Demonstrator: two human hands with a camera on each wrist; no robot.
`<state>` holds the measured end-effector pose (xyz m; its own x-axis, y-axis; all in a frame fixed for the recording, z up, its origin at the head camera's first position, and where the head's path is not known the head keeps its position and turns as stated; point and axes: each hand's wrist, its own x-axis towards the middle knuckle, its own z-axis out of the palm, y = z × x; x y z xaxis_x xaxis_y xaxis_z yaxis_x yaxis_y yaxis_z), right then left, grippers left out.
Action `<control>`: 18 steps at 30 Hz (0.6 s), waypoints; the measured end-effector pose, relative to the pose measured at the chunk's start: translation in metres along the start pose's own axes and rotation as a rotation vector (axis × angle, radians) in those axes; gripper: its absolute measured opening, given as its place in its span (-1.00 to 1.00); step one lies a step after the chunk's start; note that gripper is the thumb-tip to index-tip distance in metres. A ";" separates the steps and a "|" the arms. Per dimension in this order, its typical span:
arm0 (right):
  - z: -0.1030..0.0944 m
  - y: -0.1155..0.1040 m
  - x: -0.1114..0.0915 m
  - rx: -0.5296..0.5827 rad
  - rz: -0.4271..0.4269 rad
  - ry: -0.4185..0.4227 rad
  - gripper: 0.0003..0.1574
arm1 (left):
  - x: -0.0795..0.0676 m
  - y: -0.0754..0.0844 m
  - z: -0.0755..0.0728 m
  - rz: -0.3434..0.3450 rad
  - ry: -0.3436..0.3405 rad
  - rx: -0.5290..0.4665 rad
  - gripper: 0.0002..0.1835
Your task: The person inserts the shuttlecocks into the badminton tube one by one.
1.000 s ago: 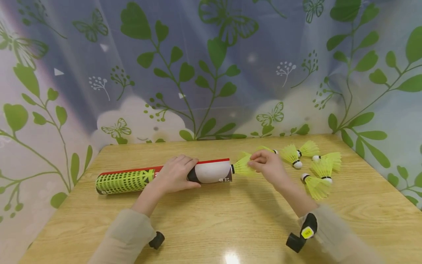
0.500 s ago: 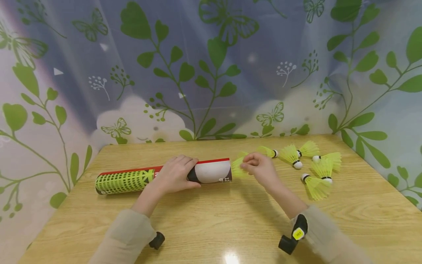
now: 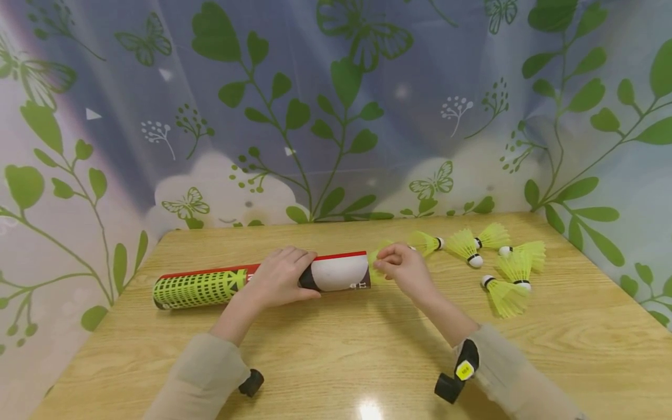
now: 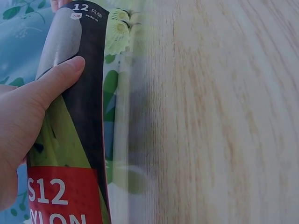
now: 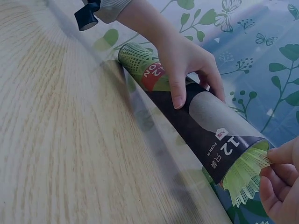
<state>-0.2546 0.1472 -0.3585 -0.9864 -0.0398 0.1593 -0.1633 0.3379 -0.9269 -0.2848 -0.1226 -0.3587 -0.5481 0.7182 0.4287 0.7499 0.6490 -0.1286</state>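
A long cardboard shuttlecock tube (image 3: 338,273) lies on its side on the wooden table, printed in red, yellow-green, white and black. My left hand (image 3: 283,277) grips it from above around the middle, thumb along the near side. At the tube's open right end, my right hand (image 3: 405,269) pinches a yellow shuttlecock (image 5: 245,172) by the edge of its skirt. Its head is hidden inside the tube, and the flared skirt sticks out of the mouth in the right wrist view.
Several yellow shuttlecocks with white heads lie loosely at the right, among them a near one (image 3: 506,296) and a far one (image 3: 426,242) just behind my right hand. A leaf-patterned curtain (image 3: 336,116) hangs along the table's back edge.
My right hand has moved left, sliding the shuttlecock into the tube's mouth; its black-banded head, visible earlier, is now out of sight. The left hand and tube have stayed in place.
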 end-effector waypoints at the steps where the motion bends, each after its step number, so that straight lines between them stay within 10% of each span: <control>1: 0.000 0.000 0.000 -0.003 -0.001 -0.005 -0.81 | 0.000 0.000 0.000 0.000 0.001 0.001 -0.22; 18: -0.009 0.007 -0.001 0.064 0.055 -0.086 -0.71 | -0.001 -0.002 0.003 0.005 0.008 0.014 -0.21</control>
<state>-0.2548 0.1581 -0.3623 -0.9913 -0.1042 0.0801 -0.1066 0.2811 -0.9537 -0.2865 -0.1237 -0.3612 -0.5415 0.7191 0.4355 0.7472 0.6491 -0.1427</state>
